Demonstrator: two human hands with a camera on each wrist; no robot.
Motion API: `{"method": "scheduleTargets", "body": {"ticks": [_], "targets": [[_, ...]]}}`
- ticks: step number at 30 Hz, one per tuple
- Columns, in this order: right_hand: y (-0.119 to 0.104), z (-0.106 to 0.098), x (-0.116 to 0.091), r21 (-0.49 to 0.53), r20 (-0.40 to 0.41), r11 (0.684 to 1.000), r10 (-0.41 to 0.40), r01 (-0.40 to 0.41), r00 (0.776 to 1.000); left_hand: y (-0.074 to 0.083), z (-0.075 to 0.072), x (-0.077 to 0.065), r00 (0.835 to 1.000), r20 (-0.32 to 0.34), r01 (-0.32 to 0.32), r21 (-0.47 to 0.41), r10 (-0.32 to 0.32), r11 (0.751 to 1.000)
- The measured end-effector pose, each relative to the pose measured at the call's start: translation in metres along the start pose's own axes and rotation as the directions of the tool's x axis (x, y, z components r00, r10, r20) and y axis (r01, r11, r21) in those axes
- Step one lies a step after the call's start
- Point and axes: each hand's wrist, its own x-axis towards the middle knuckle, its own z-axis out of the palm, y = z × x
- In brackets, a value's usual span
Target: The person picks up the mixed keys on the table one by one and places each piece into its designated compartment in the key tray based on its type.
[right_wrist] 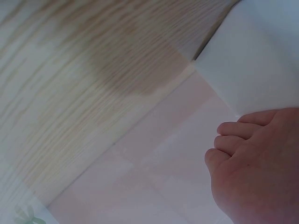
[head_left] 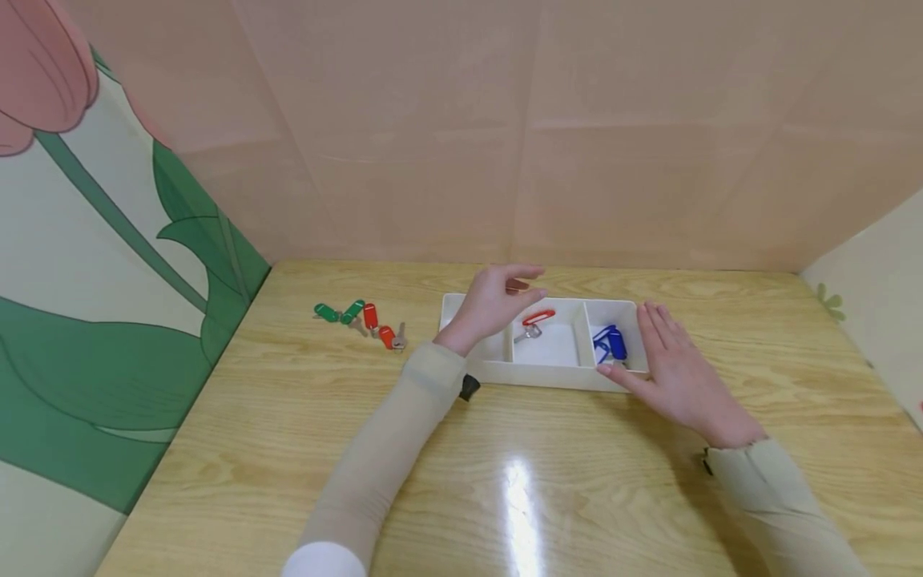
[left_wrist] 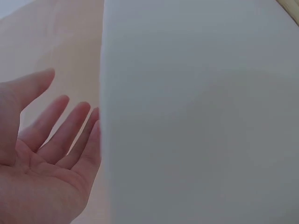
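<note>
A white three-compartment box (head_left: 548, 377) lies lengthwise on the table. My left hand (head_left: 493, 303) hovers over its left part with fingers loosely bent and nothing held; the palm side shows in the left wrist view. Against the box's right end rests my right hand (head_left: 678, 385), fingers extended and thumb by the near corner. A key with a red tag (head_left: 538, 317) lies in the middle compartment. The right compartment holds blue key tags (head_left: 616, 344). My left hand and wrist partly hide the left compartment.
Left of the box, keys with green tags (head_left: 326, 312) and red tags (head_left: 371, 316) lie in a loose row on the wooden table (head_left: 288, 465). A pinkish wall covering (head_left: 404, 160) rises behind the table, and a flower-patterned panel (head_left: 79, 385) stands at the left.
</note>
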Motion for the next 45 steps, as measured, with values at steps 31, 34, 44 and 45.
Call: {"method": "scheduleTargets", "body": {"ticks": [31, 34, 44, 45], "targets": [[-0.001, 0.000, -0.001, 0.006, -0.031, 1.000, -0.023, 0.024, 0.999, 0.011, -0.013, -0.021, 0.998, -0.061, -0.041, -0.130, 0.034, 0.991], [-0.001, 0.001, -0.001, 0.004, -0.032, 1.000, -0.026, 0.026, 0.999, 0.013, -0.015, -0.024, 0.996, -0.072, -0.051, -0.136, 0.042, 0.989], [0.001, 0.002, -0.001, 0.001, -0.021, 1.000, -0.014, 0.014, 1.000, 0.013, -0.021, -0.033, 0.993, -0.104, -0.071, -0.169, 0.054, 0.983], [0.001, 0.002, -0.001, 0.001, -0.019, 1.000, -0.013, 0.013, 1.000, 0.013, -0.022, -0.034, 0.993, -0.107, -0.073, -0.171, 0.056, 0.982]]}}
